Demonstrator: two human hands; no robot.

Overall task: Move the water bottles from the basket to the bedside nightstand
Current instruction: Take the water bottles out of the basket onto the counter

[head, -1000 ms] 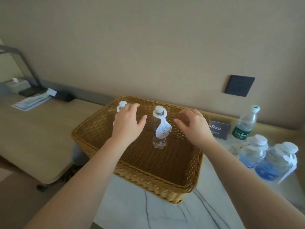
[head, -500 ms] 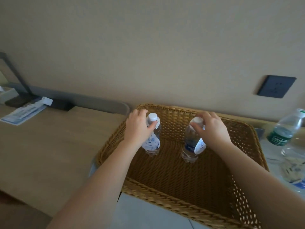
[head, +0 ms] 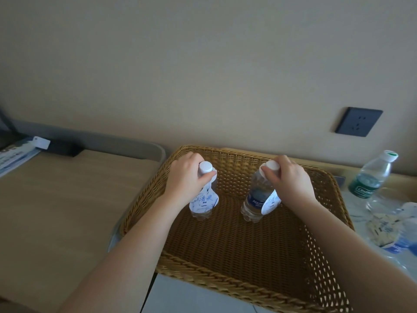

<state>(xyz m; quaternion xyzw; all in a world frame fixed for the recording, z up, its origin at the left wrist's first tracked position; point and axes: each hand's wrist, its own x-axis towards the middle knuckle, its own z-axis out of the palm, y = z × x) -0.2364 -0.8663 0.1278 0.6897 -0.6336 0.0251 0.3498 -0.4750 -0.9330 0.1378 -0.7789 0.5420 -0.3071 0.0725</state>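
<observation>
A woven wicker basket (head: 259, 267) sits in front of me on a white marble top. Two small clear water bottles with white caps and hanging paper tags stand upright inside it. My left hand (head: 184, 179) grips the neck of the left bottle (head: 202, 204). My right hand (head: 291, 180) grips the neck of the right bottle (head: 256, 201), which has a dark blue label and leans slightly. Both bottle bases are at or just above the basket floor.
A green-labelled bottle (head: 372, 175) and other plastic bottles (head: 397, 231) stand on the marble top to the right of the basket. A wooden desk (head: 56, 206) with a leaflet (head: 15, 154) lies to the left. A dark wall socket (head: 358, 121) is on the beige wall.
A second ago both hands hovered open over the basket. They have since closed, one on each bottle's neck, and the view has moved closer and left.
</observation>
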